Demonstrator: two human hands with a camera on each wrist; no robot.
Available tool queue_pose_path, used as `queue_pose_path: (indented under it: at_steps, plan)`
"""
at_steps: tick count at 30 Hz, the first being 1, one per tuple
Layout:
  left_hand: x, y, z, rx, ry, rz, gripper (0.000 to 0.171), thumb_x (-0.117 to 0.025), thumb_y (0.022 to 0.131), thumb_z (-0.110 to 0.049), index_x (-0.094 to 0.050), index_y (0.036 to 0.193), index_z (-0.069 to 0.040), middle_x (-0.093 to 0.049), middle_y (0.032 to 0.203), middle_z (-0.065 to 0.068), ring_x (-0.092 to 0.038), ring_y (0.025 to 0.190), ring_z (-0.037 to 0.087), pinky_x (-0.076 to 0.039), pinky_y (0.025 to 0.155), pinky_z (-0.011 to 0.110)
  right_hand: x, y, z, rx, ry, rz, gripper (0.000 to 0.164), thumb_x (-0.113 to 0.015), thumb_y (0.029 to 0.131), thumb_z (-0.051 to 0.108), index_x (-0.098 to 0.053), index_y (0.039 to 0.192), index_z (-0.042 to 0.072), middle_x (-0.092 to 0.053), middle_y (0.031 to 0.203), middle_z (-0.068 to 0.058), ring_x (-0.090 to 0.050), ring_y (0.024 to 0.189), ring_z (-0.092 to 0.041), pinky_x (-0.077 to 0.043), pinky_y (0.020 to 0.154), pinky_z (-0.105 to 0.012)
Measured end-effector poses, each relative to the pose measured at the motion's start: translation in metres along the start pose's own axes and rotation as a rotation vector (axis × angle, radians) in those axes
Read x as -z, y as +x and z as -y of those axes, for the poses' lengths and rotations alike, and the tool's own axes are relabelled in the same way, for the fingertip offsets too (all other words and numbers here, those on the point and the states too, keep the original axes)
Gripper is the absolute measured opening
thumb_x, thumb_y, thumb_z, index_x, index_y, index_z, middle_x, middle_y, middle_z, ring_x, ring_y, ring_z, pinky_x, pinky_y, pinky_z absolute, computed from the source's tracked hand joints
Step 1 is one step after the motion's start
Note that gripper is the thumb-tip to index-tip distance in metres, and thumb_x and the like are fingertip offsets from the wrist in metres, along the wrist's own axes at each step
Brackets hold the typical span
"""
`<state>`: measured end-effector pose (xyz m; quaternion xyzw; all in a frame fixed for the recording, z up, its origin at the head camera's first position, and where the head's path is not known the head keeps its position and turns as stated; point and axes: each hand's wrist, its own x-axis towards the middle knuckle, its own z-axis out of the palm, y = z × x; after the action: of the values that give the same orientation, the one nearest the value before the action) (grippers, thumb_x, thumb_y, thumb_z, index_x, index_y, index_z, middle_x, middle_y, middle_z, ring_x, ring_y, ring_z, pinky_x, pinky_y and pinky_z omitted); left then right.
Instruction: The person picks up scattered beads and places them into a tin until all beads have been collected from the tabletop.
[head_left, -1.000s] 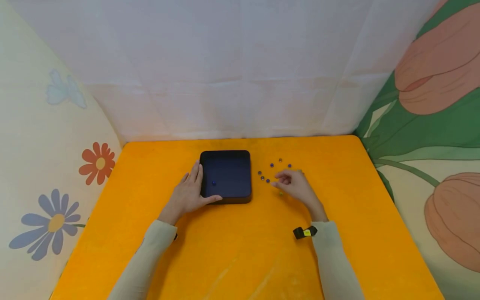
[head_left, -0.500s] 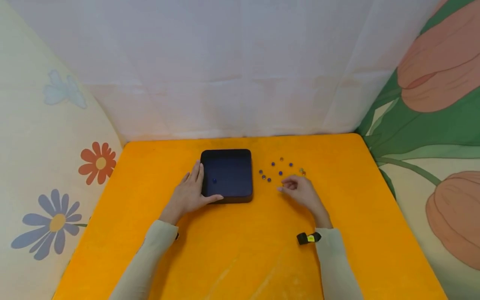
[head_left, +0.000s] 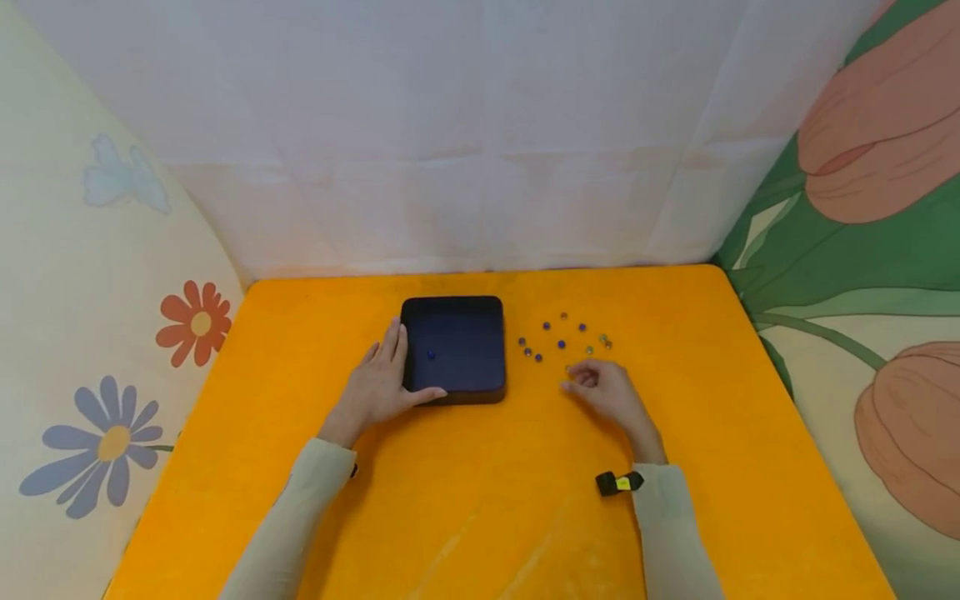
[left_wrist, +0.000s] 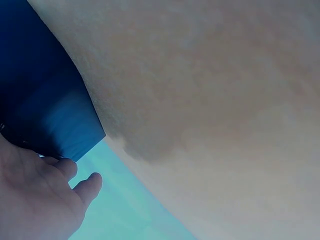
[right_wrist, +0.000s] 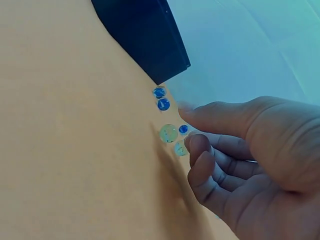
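Note:
A dark square tray (head_left: 491,398) sits on the orange table, with one blue marble (head_left: 431,355) inside it. My left hand (head_left: 378,379) rests against its left side, fingers straight along the wall and thumb across the front rim. Right of the tray, my right hand (head_left: 609,392) hovers low with thumb and index finger apart and the other fingers bent. Just beyond its fingertips lies a yellowish-green marble (head_left: 568,369). In the right wrist view, a clear greenish marble (right_wrist: 168,133) shows past the gap between thumb and index finger; nothing is held there.
Several loose marbles lie beyond the right hand, among them a blue marble (head_left: 561,344) and an amber marble (head_left: 564,316). A white cloth (head_left: 480,208) hangs behind the orange table (head_left: 465,500). Each wrist wears a dark band, the right band (head_left: 618,483) showing a yellow-green patch.
My right hand has drawn back toward me and slightly right, uncovering several marbles. The blue marble in the tray has rolled slightly away from me. My left hand stays on the tray.

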<state>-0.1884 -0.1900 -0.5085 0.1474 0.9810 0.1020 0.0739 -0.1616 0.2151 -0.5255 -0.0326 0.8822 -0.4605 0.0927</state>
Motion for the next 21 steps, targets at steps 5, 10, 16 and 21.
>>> queue_pose_path:
  at_steps: [5,10,16,21]
  plan:
    - [0.0011,-0.0004,-0.0012,-0.001,0.003,0.002,0.141,-0.053,0.079,-0.096,0.004,0.167,-0.002,0.013,0.177,0.016,-0.019,0.163,0.041,-0.018,0.134,0.056,-0.0036,-0.0005,-0.0027,-0.014,0.013,0.007,0.034,-0.077,0.098,0.025,-0.075,0.122,0.002,-0.075,0.102,-0.012,-0.065,0.084,-0.018,-0.057,0.078,-0.031]
    - [0.0004,-0.0005,-0.0013,-0.001,0.003,0.010,0.142,-0.051,0.078,-0.097,0.004,0.167,-0.002,0.013,0.178,0.017,-0.020,0.163,0.041,-0.018,0.134,0.056,-0.0067,-0.0018,-0.0040,-0.023,0.008,0.012,0.033,-0.077,0.097,0.024,-0.074,0.120,0.001,-0.075,0.100,-0.012,-0.065,0.083,-0.018,-0.056,0.077,-0.030]
    - [0.0006,0.0004,-0.0008,0.005,0.001,0.006,0.142,-0.051,0.078,-0.097,0.006,0.167,-0.003,0.015,0.177,0.015,-0.020,0.163,0.042,-0.020,0.133,0.057,-0.0082,-0.0020,-0.0036,-0.031,0.008,0.015,0.031,-0.077,0.098,0.023,-0.074,0.120,0.001,-0.075,0.103,-0.012,-0.066,0.086,-0.019,-0.057,0.080,-0.033]
    - [0.0016,0.0003,-0.0006,0.010,0.002,0.012,0.142,-0.051,0.078,-0.097,0.007,0.167,-0.004,0.015,0.177,0.015,-0.020,0.163,0.042,-0.020,0.133,0.057,-0.0082,-0.0021,-0.0023,-0.030,0.004,0.016,0.031,-0.077,0.097,0.020,-0.074,0.119,-0.001,-0.074,0.103,-0.014,-0.066,0.087,-0.019,-0.058,0.079,-0.033]
